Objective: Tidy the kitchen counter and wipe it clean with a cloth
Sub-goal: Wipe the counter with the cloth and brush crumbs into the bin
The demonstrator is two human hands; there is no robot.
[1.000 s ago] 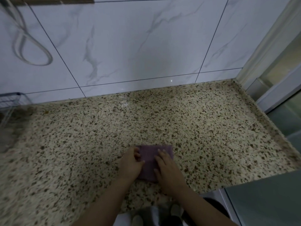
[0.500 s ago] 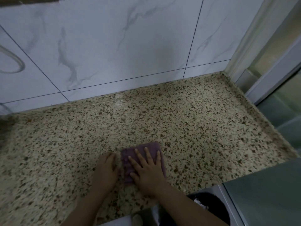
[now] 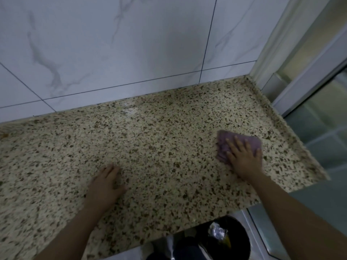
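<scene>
A purple cloth (image 3: 224,142) lies flat on the speckled granite counter (image 3: 150,147), near its right end. My right hand (image 3: 244,158) presses down on the cloth with fingers spread, covering its near half. My left hand (image 3: 106,186) rests palm down on the bare counter, left of centre and close to the front edge, holding nothing.
White marble-look wall tiles (image 3: 131,44) rise behind the counter. A metal-framed glass door (image 3: 309,72) stands past the counter's right edge. Below the front edge sits a black bin (image 3: 225,239) with crumpled rubbish inside.
My right hand has slid the cloth from the middle of the counter toward the right end. My left hand has come off the cloth and stayed behind on the counter.
</scene>
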